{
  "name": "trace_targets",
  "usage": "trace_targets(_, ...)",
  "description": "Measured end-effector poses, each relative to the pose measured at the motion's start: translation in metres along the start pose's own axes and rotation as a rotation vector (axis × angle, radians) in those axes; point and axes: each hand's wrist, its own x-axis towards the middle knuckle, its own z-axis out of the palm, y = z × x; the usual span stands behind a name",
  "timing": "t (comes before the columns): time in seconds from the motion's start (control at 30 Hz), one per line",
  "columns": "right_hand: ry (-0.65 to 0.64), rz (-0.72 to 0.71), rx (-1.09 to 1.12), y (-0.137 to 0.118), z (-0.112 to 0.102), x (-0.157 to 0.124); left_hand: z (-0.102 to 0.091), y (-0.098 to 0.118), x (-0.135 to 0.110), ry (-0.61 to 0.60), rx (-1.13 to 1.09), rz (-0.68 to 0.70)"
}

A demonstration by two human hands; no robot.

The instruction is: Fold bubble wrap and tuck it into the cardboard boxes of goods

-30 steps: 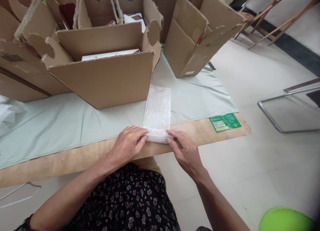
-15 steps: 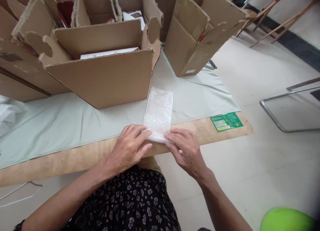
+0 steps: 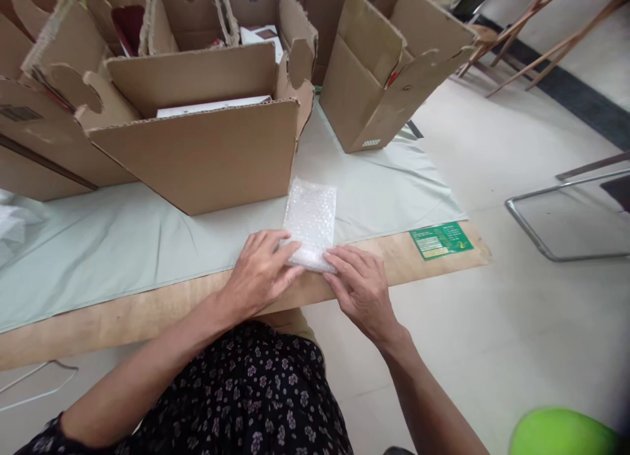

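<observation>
Table [image 3: 73, 332]: pale cloth [image 3: 123, 245], bare wood strip [image 3: 162, 312] along near edge, green card [image 3: 441, 240] at right end.
Bubble wrap [image 3: 311, 209]: flat on cloth, near end rolled over wood strip.
Left hand [image 3: 258, 264]: fingers on roll's left end, holding.
Right hand [image 3: 361, 281]: same, right end.
Far side: open cardboard boxes [image 3: 197, 159].
Floor [image 3: 492, 350]: pale; metal frame [image 3: 525, 228] right, green object [image 3: 561, 435] near right.

Worktop [image 3: 147, 310], far side: obstructed by an open cardboard box [image 3: 197, 163] left of the bubble wrap [image 3: 309, 212] and a tall carton [image 3: 357, 100] beyond it. A passage runs between both. Wider access: from the right edge, over the flat green card [image 3: 440, 240]. Near edge: left hand [image 3: 263, 268] and right hand [image 3: 361, 284] flank the wrap, blocking side entry at its near end.
</observation>
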Motion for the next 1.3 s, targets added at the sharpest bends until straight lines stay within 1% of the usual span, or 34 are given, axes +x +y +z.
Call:
trace_targets(0.07, -0.033, 0.010, 0.093, -0.001, -0.006, 0.001, -0.008, 0.004, -0.010, -0.046, -0.040, 0.055)
trace_targets(0.13, -0.069, 0.028, 0.175, -0.002, -0.012, -0.001, -0.013, 0.006, -0.015, -0.088, -0.092, 0.055)
trace_targets(0.2, -0.064, 0.054, 0.197, -0.003, -0.013, -0.004, -0.012, 0.003, -0.013, -0.097, -0.130, 0.031)
trace_targets(0.27, -0.024, 0.052, 0.144, -0.002, -0.009, -0.007, -0.005, -0.003, -0.006, -0.076, -0.128, 0.011)
trace_targets(0.37, 0.001, 0.000, 0.019, 0.000, 0.001, -0.008, 0.006, -0.011, 0.006, -0.023, -0.064, -0.029)
trace_targets(0.43, 0.011, -0.001, -0.011, 0.000, 0.005, -0.005, 0.007, -0.010, 0.007, 0.018, -0.028, -0.049)
trace_targets(0.5, 0.013, 0.022, 0.035, -0.001, 0.004, -0.002, 0.000, -0.006, 0.002, 0.031, -0.017, -0.026)
trace_targets(0.6, -0.054, 0.032, 0.160, -0.006, -0.006, -0.001, -0.013, 0.002, -0.012, -0.037, -0.038, 0.052)
trace_targets(0.67, -0.080, 0.045, 0.185, -0.008, -0.010, -0.003, -0.016, 0.003, -0.016, -0.071, -0.072, 0.062)
trace_targets(0.73, -0.044, 0.052, 0.133, -0.009, -0.011, -0.004, -0.012, -0.001, -0.013, -0.069, -0.099, 0.034)
trace_targets(0.8, 0.001, 0.028, 0.047, -0.008, -0.007, -0.004, -0.003, -0.007, -0.004, -0.057, -0.094, -0.015)
trace_targets(0.87, 0.006, -0.010, -0.028, -0.006, -0.003, -0.001, 0.004, -0.012, 0.003, -0.042, -0.060, -0.072)
trace_targets(0.93, -0.001, -0.016, -0.067, -0.004, -0.001, 0.003, 0.005, -0.012, 0.004, -0.014, -0.027, -0.094)
trace_targets(1.03, 0.005, 0.006, -0.007, -0.004, -0.003, 0.007, -0.006, -0.005, -0.008, 0.006, -0.021, -0.038)
trace_targets(1.13, -0.001, 0.009, 0.119, -0.006, -0.008, 0.007, -0.017, 0.002, -0.022, -0.044, -0.044, 0.005)
trace_targets(1.2, 0.012, 0.018, 0.155, -0.007, -0.009, 0.004, -0.017, 0.003, -0.025, -0.060, -0.037, -0.014)
trace_targets(1.3, 0.050, 0.016, 0.141, -0.009, -0.008, 0.001, -0.009, -0.002, -0.019, -0.045, -0.012, -0.071)
